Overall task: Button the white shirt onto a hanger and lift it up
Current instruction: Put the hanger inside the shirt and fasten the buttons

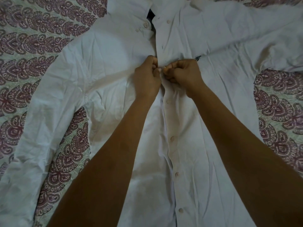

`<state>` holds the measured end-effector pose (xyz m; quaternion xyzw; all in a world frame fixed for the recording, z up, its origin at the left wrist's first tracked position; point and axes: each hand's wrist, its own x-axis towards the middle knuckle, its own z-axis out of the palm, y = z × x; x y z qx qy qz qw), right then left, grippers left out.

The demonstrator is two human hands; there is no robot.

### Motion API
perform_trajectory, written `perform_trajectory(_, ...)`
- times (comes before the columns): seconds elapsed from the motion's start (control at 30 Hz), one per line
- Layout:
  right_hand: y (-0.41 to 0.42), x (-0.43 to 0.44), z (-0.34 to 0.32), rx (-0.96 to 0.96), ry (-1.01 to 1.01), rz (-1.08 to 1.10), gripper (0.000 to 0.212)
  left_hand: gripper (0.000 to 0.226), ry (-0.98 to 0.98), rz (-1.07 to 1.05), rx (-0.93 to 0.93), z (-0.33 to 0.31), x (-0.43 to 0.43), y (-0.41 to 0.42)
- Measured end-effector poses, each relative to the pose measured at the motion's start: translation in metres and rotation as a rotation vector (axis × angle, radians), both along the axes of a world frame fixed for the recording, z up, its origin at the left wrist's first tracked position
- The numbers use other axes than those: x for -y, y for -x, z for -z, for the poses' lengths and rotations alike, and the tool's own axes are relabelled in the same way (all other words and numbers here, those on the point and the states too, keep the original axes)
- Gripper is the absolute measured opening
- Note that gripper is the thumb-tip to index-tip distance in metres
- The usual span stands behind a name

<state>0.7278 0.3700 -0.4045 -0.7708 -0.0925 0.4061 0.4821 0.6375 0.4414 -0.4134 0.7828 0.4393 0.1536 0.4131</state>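
A white shirt (105,66) lies flat, front up, on a patterned bedspread, collar at the top and sleeves spread to both sides. Several buttons (172,138) below my hands are closed along the placket. Higher up the front stands apart, with something dark (151,15) showing in the gap near the collar; whether that is the hanger I cannot tell. My left hand (147,76) pinches the left front edge at chest height. My right hand (182,72) pinches the right placket edge right beside it, fingertips meeting over a button.
The bedspread (32,38) with maroon paisley print shows at the left, between the left sleeve and the body, and at the right (278,104). A small dark logo (197,58) sits on the shirt's chest, just above my right hand.
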Motion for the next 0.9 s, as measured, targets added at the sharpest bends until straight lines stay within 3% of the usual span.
perform_trajectory(0.1, 0.000, -0.004, -0.004, -0.019, 0.001, -0.024, 0.012, 0.010, -0.059, 0.000, 0.017, -0.003, 0.002, -0.001)
perform_trajectory(0.27, -0.013, -0.005, -0.013, -0.128, 0.045, -0.095, 0.011, 0.029, 0.065, -0.073, 0.022, -0.006, -0.015, -0.001)
perform_trajectory(0.4, -0.020, -0.013, -0.015, 0.366, 0.099, -0.142, 0.016, 0.022, 0.043, -0.115, 0.043, -0.014, -0.032, -0.007)
perform_trajectory(0.5, -0.019, -0.026, -0.025, 0.540, 0.024, -0.150, 0.022, 0.014, -0.008, -0.134, 0.077, -0.021, -0.046, -0.019)
perform_trajectory(0.57, -0.018, -0.038, -0.024, 0.643, 0.100, -0.275, 0.040, 0.019, -0.027, -0.098, 0.085, -0.026, -0.053, -0.027)
perform_trajectory(0.63, -0.017, -0.048, -0.020, 0.718, 0.231, -0.382, 0.054, 0.025, -0.063, -0.042, 0.031, -0.029, -0.058, -0.034)
perform_trajectory(0.73, -0.014, -0.057, -0.013, 0.736, 0.337, -0.382, 0.058, 0.025, -0.041, 0.004, -0.116, -0.021, -0.064, -0.039)
perform_trajectory(0.9, -0.019, -0.061, -0.006, 0.781, 0.337, -0.327, 0.033, 0.021, 0.000, 0.052, -0.224, -0.015, -0.069, -0.043)
